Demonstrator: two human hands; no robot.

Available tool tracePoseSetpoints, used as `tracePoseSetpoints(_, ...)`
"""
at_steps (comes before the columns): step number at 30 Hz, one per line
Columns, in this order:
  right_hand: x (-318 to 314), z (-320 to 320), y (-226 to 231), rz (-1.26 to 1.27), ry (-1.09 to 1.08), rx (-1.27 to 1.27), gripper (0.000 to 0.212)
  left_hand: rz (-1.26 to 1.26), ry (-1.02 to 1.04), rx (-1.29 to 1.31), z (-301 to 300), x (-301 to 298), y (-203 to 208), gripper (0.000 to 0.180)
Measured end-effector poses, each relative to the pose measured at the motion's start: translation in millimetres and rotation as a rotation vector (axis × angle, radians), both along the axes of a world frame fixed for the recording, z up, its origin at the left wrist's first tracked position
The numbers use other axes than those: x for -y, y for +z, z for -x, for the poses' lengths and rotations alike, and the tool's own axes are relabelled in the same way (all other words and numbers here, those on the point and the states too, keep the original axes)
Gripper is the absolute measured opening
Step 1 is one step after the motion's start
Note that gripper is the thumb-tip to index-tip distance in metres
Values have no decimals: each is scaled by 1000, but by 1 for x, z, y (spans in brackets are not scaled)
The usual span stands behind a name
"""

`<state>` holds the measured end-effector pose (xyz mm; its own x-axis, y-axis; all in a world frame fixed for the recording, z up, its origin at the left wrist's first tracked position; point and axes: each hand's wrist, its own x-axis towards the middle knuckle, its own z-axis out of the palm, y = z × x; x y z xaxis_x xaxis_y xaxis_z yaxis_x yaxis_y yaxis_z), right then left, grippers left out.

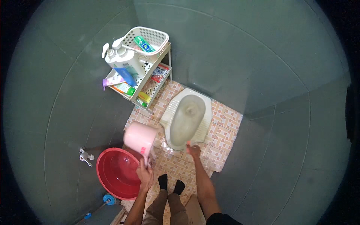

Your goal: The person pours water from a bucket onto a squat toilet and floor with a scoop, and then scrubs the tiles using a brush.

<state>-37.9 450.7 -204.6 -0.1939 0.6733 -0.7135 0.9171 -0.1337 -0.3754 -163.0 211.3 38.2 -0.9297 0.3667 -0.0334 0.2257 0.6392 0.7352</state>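
Observation:
My left hand (144, 174) is closed round the handle of a pink water dipper (139, 135). The dipper is held above the floor, between a red basin (117, 173) and a white squat toilet (187, 119), its mouth toward the toilet. Wet glints show on the tiles at the toilet's near edge. There my right hand (194, 150) is closed on a small orange-red object (188, 143), mostly hidden by the fingers, so its kind is unclear. Cloudy grey-brown liquid covers the bottom of the toilet bowl.
A white shelf rack (149, 80) with pump bottles (125, 62), tubes and packets stands at the far left, a white basket (159, 37) on top. A white tap (86, 156) juts from the grey wall (67, 112) near the basin. Patterned tiles (176, 163) cover the floor.

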Motion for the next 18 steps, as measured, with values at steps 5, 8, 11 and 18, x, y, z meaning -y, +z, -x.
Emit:
tracePoseSetpoints(5,89,28,-107,111,-78,-66,80,-173,171,-26,2,15,25,17)
tracePoseSetpoints(8,129,108,-109,335,121,-26,83,-235,347,154,7,76,5,18)
tracePoseSetpoints(11,183,170,-78,509,-139,-506,71,-145,440,66,-6,162,-13,28)
tracePoseSetpoints(18,198,88,-106,-32,111,-348,52,362,163,151,-38,285,-74,47)
